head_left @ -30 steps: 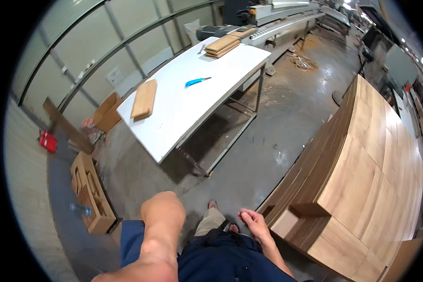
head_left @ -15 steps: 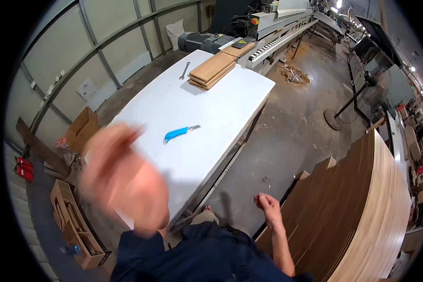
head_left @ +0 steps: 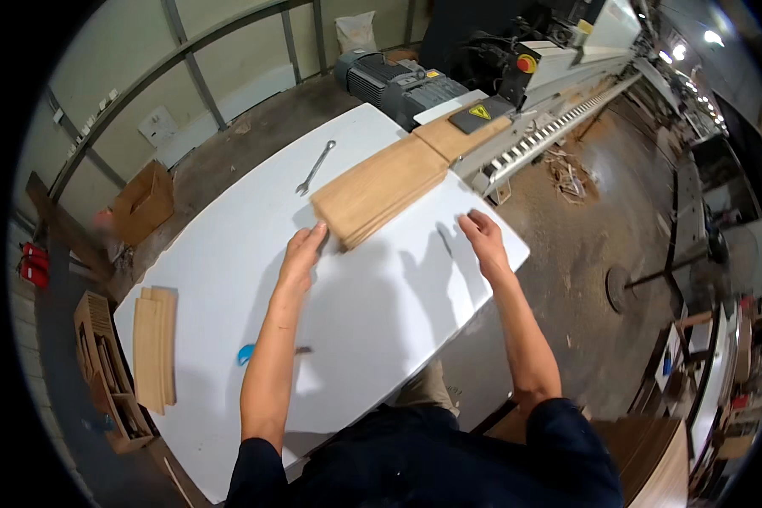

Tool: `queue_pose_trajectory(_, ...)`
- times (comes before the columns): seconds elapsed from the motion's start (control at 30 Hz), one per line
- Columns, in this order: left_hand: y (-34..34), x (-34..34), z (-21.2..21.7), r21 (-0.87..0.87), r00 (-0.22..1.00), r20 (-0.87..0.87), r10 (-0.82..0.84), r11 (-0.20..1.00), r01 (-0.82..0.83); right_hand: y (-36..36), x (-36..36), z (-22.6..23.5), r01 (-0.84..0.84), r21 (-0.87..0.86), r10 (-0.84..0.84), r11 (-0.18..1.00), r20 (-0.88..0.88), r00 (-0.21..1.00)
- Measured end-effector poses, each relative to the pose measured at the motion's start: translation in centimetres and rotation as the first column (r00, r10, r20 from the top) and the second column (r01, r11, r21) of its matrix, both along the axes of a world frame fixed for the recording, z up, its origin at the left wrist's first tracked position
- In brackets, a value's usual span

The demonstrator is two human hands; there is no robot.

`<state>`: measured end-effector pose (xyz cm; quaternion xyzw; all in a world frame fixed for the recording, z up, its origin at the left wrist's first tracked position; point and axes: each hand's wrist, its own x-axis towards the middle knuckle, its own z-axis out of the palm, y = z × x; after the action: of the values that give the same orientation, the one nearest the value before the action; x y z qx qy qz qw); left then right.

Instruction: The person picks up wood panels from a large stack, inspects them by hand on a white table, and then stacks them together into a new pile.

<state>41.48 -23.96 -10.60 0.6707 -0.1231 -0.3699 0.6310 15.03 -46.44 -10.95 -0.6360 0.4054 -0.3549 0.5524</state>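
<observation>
White tabletop (head_left: 220, 279) now beneath right hand (head_left: 486, 244), left hand (head_left: 298, 257) beside planks (head_left: 381, 188)

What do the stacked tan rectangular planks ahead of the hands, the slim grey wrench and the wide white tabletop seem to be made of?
Stacked tan rectangular planks: wood or wood-look board, satin; streaky grain shows, but the core is unclear.
Slim grey wrench: metal, probably steel, with a dull sheen.
Wide white tabletop: perhaps laminate or painted board, smooth; no grain visible.

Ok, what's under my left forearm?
A blue-handled knife lies on the white table: some handle shows left of your left forearm, some dark blade right of it. The middle is covered.
</observation>
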Motion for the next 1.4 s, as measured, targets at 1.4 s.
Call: queue_pose_trajectory(1.4,5.1,-15.2,-0.4,0.124,0.927,-0.205,0.315,0.948,-0.294,-4.6,-1.3,-0.3,-0.336,0.298,0.392,0.893,-0.151,0.908)
